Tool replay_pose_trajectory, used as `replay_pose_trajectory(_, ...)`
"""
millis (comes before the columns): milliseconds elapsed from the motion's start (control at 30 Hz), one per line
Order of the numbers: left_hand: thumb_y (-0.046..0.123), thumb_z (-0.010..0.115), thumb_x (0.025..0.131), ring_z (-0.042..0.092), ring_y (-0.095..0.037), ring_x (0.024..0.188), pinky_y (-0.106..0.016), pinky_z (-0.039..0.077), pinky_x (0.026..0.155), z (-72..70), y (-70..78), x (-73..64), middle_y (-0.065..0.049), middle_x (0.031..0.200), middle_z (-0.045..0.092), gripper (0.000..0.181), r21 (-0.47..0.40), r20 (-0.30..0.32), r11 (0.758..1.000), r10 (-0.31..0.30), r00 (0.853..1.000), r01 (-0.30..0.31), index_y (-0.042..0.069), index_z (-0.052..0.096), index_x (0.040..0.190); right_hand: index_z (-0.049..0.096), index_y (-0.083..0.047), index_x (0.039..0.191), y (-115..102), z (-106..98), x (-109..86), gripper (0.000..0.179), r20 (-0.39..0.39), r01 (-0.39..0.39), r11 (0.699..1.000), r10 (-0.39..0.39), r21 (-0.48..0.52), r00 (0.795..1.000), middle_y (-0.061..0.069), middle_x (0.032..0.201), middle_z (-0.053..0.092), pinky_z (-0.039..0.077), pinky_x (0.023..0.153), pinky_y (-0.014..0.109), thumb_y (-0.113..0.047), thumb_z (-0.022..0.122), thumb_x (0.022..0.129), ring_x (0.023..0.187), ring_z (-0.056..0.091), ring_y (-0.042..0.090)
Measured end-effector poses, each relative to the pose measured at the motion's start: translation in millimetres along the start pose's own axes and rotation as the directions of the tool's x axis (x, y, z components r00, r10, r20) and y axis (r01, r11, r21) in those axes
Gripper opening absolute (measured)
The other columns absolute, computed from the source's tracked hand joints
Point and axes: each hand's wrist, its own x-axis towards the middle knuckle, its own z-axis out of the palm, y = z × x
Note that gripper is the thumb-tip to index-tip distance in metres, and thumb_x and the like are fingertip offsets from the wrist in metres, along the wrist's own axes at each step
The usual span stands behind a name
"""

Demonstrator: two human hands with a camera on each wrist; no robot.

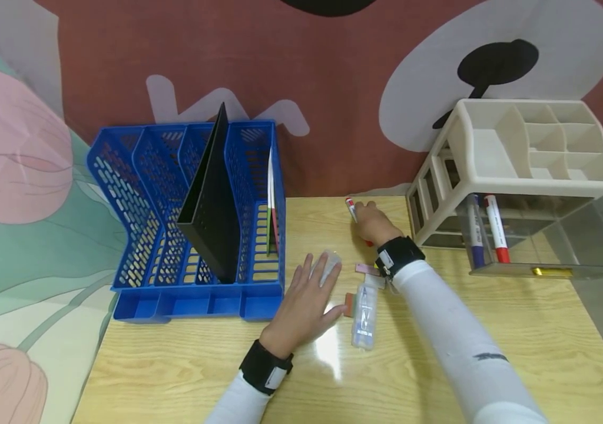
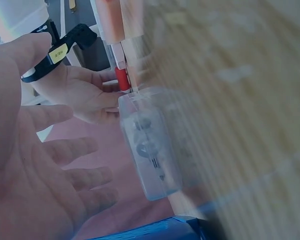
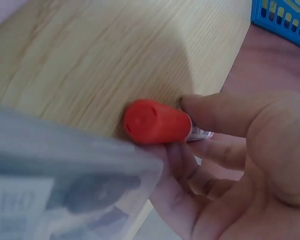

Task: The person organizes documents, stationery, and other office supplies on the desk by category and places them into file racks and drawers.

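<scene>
My right hand [image 1: 377,224] pinches a red-capped white marker [image 3: 160,122] between thumb and fingers, at the back of the table. The marker's [image 1: 351,207] far end pokes out past the fingers in the head view. My left hand [image 1: 305,303] is spread with straight fingers over the table, its fingertips overlapping a small clear plastic box [image 1: 330,263] in the head view. Seen from the left wrist, that clear box [image 2: 151,150], with small dark round things inside, stands just beyond the fingers [image 2: 90,177]. A longer clear case [image 1: 365,318] lies between the two hands.
Small erasers or blocks, one pink [image 1: 366,269] and one brown [image 1: 350,304], lie around the long case. A blue file rack [image 1: 174,294] holding a black folder [image 1: 214,218] stands left. At right, a white organizer [image 1: 540,182] has its clear drawer [image 1: 587,259] pulled out, two markers inside.
</scene>
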Motion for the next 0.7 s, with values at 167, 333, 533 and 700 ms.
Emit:
replay_pose_trajectory(167,0.057,0.053,0.092,0.011,-0.043,0.145,-0.061,0.025,0.114,-1.7,1.0,0.6,-0.018,0.162,0.02,0.082,-0.001,0.02,1.0,-0.011,1.0,0.011,0.015,0.022,0.156,0.043,0.005,0.133,-4.6,1.5,-0.5,0.043,0.005,0.02,1.0,-0.02,-0.009,1.0,0.025,0.11,0.05,0.053,0.079,0.047,-0.007,0.055,0.094,0.091,0.054,0.035)
replay_pose_trajectory(333,0.056,0.053,0.092,0.008,-0.042,0.146,-0.06,0.026,0.114,-3.3,3.8,2.4,-0.018,0.161,0.02,0.082,0.001,0.031,1.0,-0.011,0.999,0.011,0.015,0.022,0.156,0.047,0.0,0.138,-6.7,1.4,-9.6,0.046,-0.014,0.095,0.995,-0.094,0.028,0.995,0.023,0.114,0.057,0.052,0.083,0.047,-0.005,0.056,0.093,0.095,0.054,0.033)
replay_pose_trajectory(533,0.059,0.048,0.093,0.009,-0.042,0.146,-0.058,0.025,0.115,-4.0,4.1,2.0,-0.018,0.161,0.02,0.081,0.03,0.027,1.0,-0.006,1.0,0.005,0.016,0.022,0.156,0.052,-0.005,0.138,-7.1,4.2,-23.8,0.052,-0.079,0.164,0.984,-0.158,0.075,0.984,0.019,0.11,0.061,0.053,0.077,0.044,-0.001,0.06,0.087,0.09,0.056,0.03)
replay_pose_trajectory(700,0.06,0.047,0.093,0.008,-0.042,0.146,-0.059,0.025,0.115,-6.0,4.6,1.7,-0.019,0.161,0.02,0.081,0.034,0.013,0.999,0.005,1.0,-0.006,0.015,0.025,0.155,0.052,-0.004,0.138,-3.8,3.0,-39.5,0.052,-0.138,0.203,0.975,-0.19,0.089,0.972,0.019,0.11,0.061,0.054,0.077,0.045,-0.002,0.06,0.087,0.088,0.057,0.029)
